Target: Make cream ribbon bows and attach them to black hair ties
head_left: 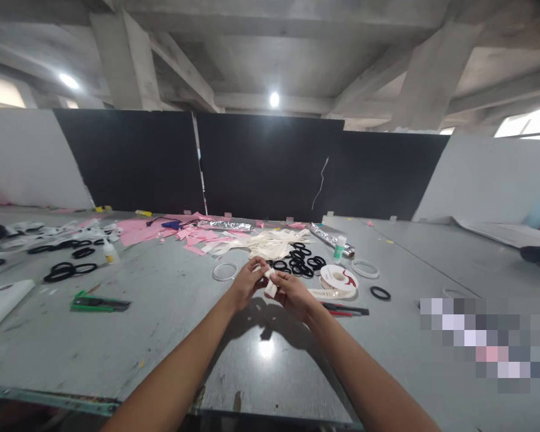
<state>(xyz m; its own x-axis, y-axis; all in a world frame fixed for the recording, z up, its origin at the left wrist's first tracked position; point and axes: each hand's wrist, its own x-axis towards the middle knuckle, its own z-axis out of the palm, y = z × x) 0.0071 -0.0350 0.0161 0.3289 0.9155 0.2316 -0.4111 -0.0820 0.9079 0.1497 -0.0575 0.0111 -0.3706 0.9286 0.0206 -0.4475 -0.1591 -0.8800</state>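
Both hands meet over the middle of the grey table, pinching a short piece of cream ribbon [271, 288] whose end hangs down between them. My left hand [251, 281] is closed on the ribbon from the left, fingertips together. From the other side, my right hand [292, 294] grips the same ribbon between thumb and fingers. Just right of my right hand lies a white ribbon spool [339, 278], with printed cream ribbon trailing from it. Behind the hands are a heap of black rings [299, 261] and a pile of cream ribbon strips [270, 243].
A green box cutter [99, 303] lies left, a red-black cutter [346, 309] right. White rings [225, 272] and a single black ring [380, 293] lie around. A small green-labelled bottle [339, 249] and a glue bottle [110, 251] stand farther back. Pink scraps [139, 230] lie near the black partition [270, 168].
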